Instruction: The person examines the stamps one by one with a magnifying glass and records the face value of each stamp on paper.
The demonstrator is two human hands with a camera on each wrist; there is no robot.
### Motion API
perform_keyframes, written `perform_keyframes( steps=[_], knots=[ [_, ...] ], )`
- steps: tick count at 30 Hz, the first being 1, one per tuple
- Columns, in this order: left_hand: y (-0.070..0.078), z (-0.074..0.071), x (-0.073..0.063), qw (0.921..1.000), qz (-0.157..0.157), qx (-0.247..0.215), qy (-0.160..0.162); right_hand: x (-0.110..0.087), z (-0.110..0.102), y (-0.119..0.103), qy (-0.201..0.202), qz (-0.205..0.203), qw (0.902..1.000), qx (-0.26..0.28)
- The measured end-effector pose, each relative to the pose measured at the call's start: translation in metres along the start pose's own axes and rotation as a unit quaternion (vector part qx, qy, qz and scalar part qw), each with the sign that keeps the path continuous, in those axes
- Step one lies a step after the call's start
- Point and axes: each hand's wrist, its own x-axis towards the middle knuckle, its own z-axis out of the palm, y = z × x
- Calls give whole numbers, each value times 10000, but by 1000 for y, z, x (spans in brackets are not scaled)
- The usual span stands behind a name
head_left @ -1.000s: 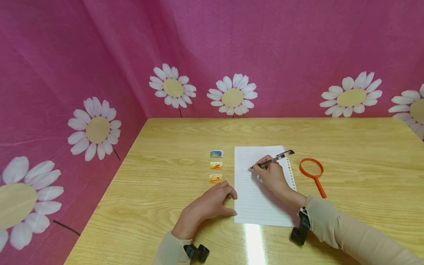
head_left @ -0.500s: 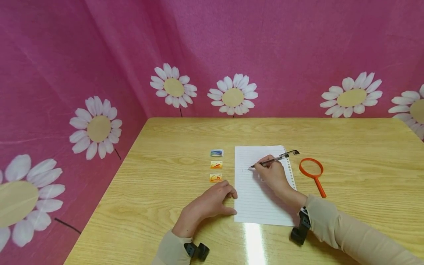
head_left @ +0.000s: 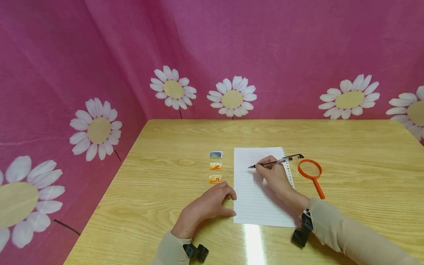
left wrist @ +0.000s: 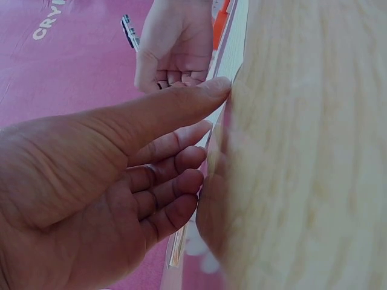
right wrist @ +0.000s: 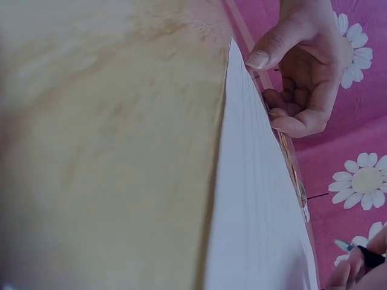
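Between thumb and fingers my right hand (head_left: 276,178) pinches a black pen (head_left: 289,158), its tip near a short line of faint writing at the upper left of a lined sheet of paper (head_left: 253,202). Whether the tip touches the sheet I cannot tell. My left hand (head_left: 210,203) rests on the table, thumb and fingers loosely bent at the paper's left edge; the left wrist view shows nothing gripped by this hand (left wrist: 115,181). Just beyond it lie three small picture stamps in a column: a blue one (head_left: 216,154) and two yellow-orange ones (head_left: 215,166).
An orange magnifying glass (head_left: 318,187) lies right of the paper, lens away from me. The wood-grain table (head_left: 159,176) reaches back to a pink cloth (head_left: 281,55) with white daisies. Black cameras are strapped to both wrists.
The pen has tilted flatter, its rear end swinging right, and more writing shows by its tip. My left hand, the stamps and the magnifying glass stay in place.
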Motion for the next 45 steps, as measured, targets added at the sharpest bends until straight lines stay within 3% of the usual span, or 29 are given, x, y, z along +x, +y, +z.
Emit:
perform_keyframes(
  steps=[5,30,38,45],
  knots=[
    [0,-1,0,10000,62,-13,42,-2,-3,-1,-126,-258,9994,183],
    [-1,1,-1,9998,143,-157,51,-12,-24,-2,-134,-619,9977,261],
    [0,2,-1,9999,102,-103,49,-17,-43,-2,116,-627,9978,198],
    [-2,2,-2,9998,171,-69,65,-22,-58,-2,363,-757,9945,632]
  ],
)
